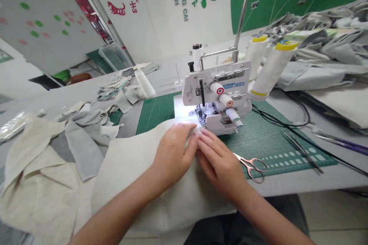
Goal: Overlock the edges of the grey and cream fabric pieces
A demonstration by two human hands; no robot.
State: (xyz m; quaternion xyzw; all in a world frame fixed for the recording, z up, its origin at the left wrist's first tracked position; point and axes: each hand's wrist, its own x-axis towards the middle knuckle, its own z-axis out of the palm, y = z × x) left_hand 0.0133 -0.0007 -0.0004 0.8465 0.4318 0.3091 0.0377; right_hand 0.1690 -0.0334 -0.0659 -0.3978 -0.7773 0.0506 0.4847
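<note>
A large piece of cream fabric (129,172) spreads over the table's front edge and reaches up to the white overlock sewing machine (218,80). Right in front of the lit presser foot, my left hand (174,153) is closed on the fabric's edge, thumb against the fingers. My right hand (220,157) pinches that same edge beside it, and the fingertips of both hands meet there. Just right of my right hand lies a pair of copper-handled scissors (253,166), partly hidden by the hand.
Beneath the machine is a green cutting mat (276,138). Tweezers (303,151) and purple-handled snips (342,143) rest on the right, near black cables (281,122). Thread cones (273,69) stand behind. Fabric pieces pile up at left (86,130) and far right (322,53).
</note>
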